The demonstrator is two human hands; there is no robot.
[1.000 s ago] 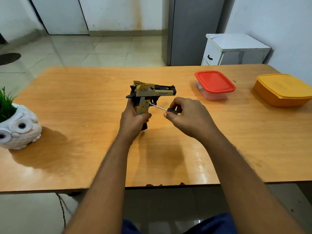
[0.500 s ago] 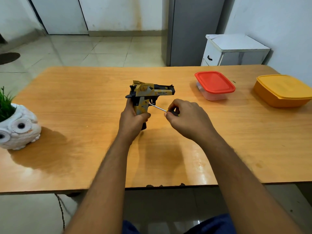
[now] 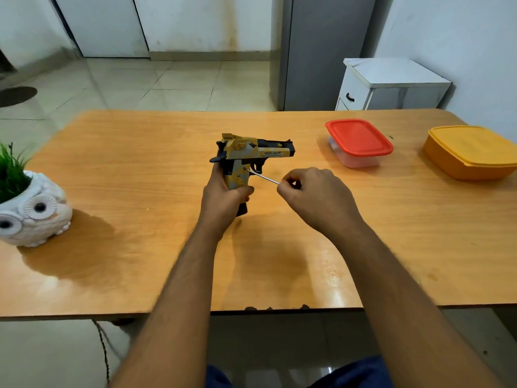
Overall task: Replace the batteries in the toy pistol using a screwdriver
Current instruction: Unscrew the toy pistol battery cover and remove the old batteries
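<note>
The left hand (image 3: 223, 194) is wrapped around the grip of the pistol (image 3: 251, 152), holding it upright at the middle of the table (image 3: 140, 169). The right hand (image 3: 316, 197) pinches the screwdriver (image 3: 263, 177) in closed fingers, its shaft slanting toward 10 o'clock with the tip on the grip's side. The barrel runs level, muzzle toward 3 o'clock. Small black lettering on the slide is too small to read. At 2 o'clock sits a red-lidded box (image 3: 359, 140), with a yellow box (image 3: 472, 151) beyond it.

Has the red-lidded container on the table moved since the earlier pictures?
No. The red-lidded container keeps its place beside the yellow container and in front of the white cabinet; the small apparent shift comes from the head camera.
</note>
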